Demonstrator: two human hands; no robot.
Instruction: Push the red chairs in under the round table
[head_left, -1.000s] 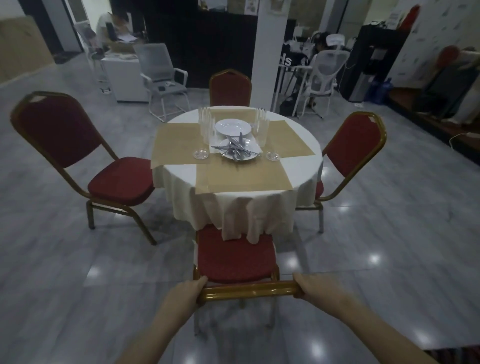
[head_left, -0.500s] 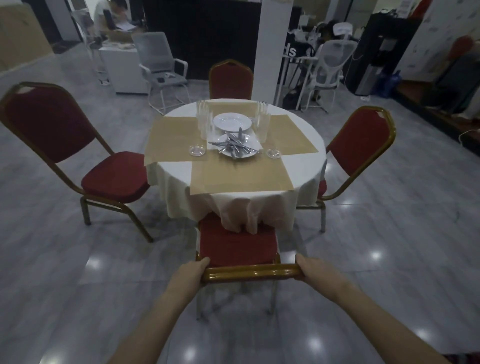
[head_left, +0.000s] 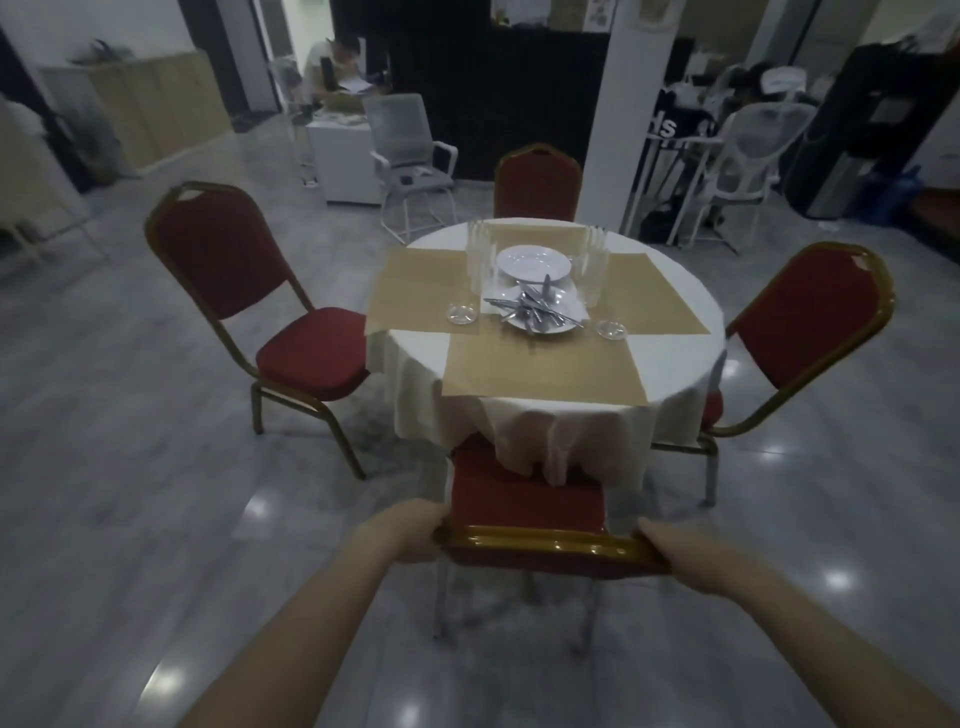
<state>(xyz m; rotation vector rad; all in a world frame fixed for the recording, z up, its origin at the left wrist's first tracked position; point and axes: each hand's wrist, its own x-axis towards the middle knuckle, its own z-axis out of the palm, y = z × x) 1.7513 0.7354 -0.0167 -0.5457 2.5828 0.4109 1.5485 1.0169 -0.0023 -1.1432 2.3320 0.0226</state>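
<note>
While the left hand (head_left: 402, 532) and right hand (head_left: 685, 558) clamp their fingers around the gold top rail of the near red chair (head_left: 527, 501), its seat sits partly beneath the white-clothed round tabletop (head_left: 670, 364), cloth draping over it.

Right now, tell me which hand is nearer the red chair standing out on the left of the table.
Left. The left hand grips the near chair's backrest on the side toward that left chair; the right hand grips the opposite end, farther away.
</note>
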